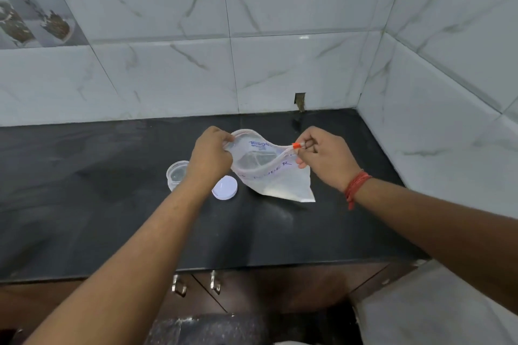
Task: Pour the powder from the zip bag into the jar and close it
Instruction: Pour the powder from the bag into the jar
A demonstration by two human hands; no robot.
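Zip bag (276, 176), clear with blue writing, is held over the black counter (84, 204), its mouth pulled apart and white powder (283, 190) gathered in the lower corner; left hand (211, 155) grips the left end of the mouth with curled fingers; right hand (325, 154) pinches the right end at the orange slider (296, 145); open jar (177, 175) stands on the counter just left of the left wrist; white lid (224, 188) lies beside it, below the bag; red thread band (355, 187) circles the right wrist.
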